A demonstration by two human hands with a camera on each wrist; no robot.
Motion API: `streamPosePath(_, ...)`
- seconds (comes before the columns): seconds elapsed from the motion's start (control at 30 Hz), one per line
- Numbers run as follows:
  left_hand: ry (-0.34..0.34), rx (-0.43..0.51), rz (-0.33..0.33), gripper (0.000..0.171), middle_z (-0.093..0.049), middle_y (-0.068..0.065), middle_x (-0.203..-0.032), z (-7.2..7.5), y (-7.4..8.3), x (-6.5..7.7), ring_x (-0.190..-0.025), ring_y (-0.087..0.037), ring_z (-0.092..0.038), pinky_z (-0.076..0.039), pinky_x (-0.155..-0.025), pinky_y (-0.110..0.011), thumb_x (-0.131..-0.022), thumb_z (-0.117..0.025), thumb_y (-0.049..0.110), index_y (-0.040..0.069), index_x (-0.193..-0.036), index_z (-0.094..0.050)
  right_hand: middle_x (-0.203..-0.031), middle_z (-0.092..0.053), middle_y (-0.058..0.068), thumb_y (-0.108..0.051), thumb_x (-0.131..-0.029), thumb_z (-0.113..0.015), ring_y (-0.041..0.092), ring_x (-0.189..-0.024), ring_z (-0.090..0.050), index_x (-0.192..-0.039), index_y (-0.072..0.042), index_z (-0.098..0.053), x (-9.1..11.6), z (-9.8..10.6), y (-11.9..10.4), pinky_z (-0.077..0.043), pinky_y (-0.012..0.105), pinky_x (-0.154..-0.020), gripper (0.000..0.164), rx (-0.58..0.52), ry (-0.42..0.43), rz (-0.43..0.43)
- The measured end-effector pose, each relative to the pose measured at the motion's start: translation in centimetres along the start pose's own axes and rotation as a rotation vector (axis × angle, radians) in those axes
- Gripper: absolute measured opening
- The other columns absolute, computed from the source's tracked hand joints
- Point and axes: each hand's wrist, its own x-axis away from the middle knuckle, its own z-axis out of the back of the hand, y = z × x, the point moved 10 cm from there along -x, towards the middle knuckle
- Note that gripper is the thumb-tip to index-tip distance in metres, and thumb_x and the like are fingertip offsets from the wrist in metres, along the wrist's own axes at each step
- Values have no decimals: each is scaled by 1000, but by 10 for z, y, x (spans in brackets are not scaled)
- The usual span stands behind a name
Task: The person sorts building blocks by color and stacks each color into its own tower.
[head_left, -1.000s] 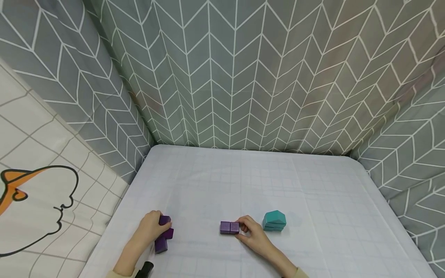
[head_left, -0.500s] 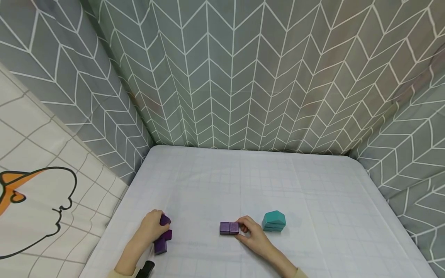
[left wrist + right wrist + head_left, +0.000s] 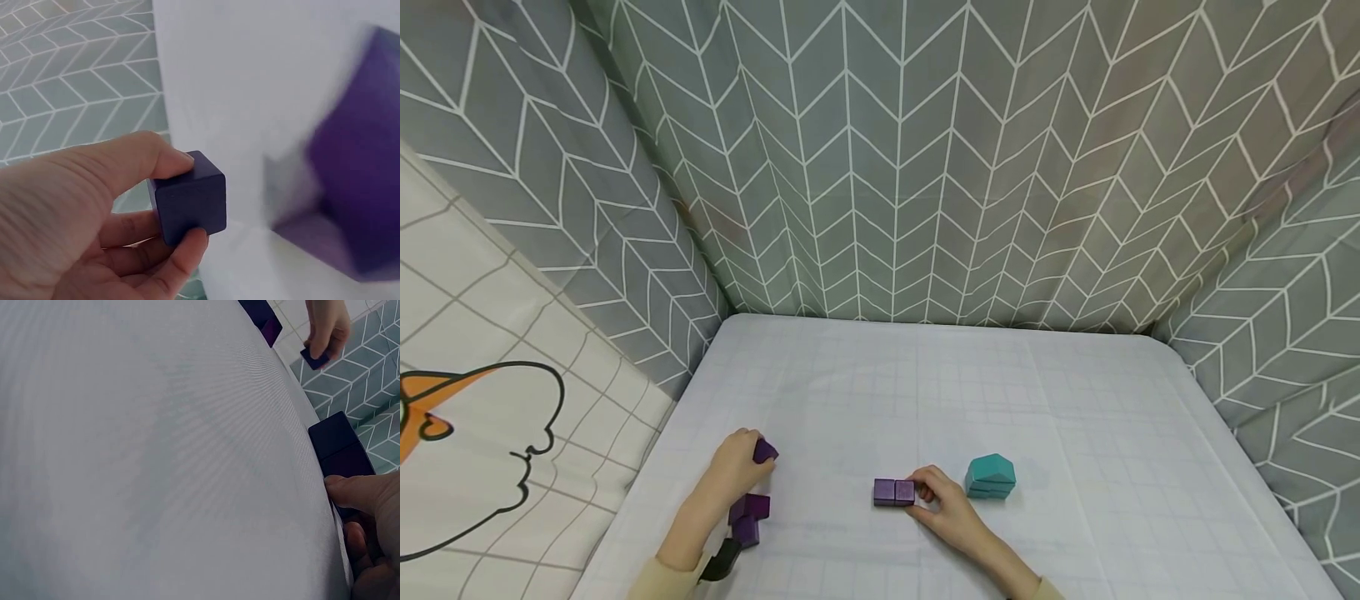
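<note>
My left hand [image 3: 733, 471] pinches a single purple cube [image 3: 192, 206] between thumb and fingers, raised beyond the other purple blocks [image 3: 747, 531] at the left of the table. Those blocks sit close together below the hand, and one looms blurred at the right of the left wrist view. Near the middle of the table, two purple cubes [image 3: 883, 492] stand side by side in a row. My right hand [image 3: 951, 512] holds the right-hand one, thumb on its near side and forefinger at its far side. In the right wrist view the thumb [image 3: 353, 490] presses against this pair.
A small stack of teal blocks [image 3: 991, 477] with a peaked top stands just right of my right hand. A white cloth covers the table [image 3: 917, 392]. Grey chevron curtains [image 3: 895, 167] enclose its back and sides. A black device [image 3: 722, 560] sits at my left wrist.
My left hand has lifted the purple cube away from the other purple blocks, moving it forward and slightly right. My right hand and the two cubes stay where they were.
</note>
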Motion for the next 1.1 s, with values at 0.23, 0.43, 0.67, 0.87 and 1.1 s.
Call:
streamPosePath(0.23, 16, 7, -83, 20, -52, -7, -72, -2, 33, -16, -66, -17, -46, -40, -58, -31, -71, -71, 10, -2, -80, -58, -83, -54, 11, 8, -67, -71, 26, -69, -49, -96, 2, -57, 1, -1, 0, -43, 29, -58, 33, 3, -1, 12)
streamPosePath(0.43, -5, 50, -144, 22, -53, -5, -75, -18, 66, -26, -68, -15, -47, -42, -58, -28, -70, -73, 11, 0, -83, -60, -83, -54, 11, 8, -67, -71, 27, -68, -49, -95, 2, -57, 1, -1, 0, -43, 30, -58, 32, -3, -2, 4)
streamPosePath(0.67, -12, 76, -362, 32, -58, -6, -86, -44, 116, -24, -78, -15, -53, -47, -66, -27, -68, -74, 15, 0, -92, -60, -82, -54, 11, 9, -66, -71, 27, -67, -50, -94, 2, -57, 0, -1, -1, -43, 32, -58, 32, 4, 5, -1)
streamPosePath(0.87, -87, 125, -478, 30, -57, -1, -88, -65, 148, -15, -78, -9, -50, -45, -66, -22, -71, -72, 16, 3, -96, -60, -82, -54, 13, 10, -66, -71, 28, -67, -50, -94, 3, -57, -1, 1, -4, -43, 34, -57, 32, 0, 10, 11)
streamPosePath(1.1, -192, 97, -543, 29, -57, -1, -91, -86, 172, -7, -81, -8, -49, -44, -68, -17, -74, -71, 17, 4, -98, -61, -82, -54, 13, 8, -66, -71, 28, -68, -50, -95, 3, -57, -1, 1, -3, -44, 33, -59, 32, 6, -1, 0)
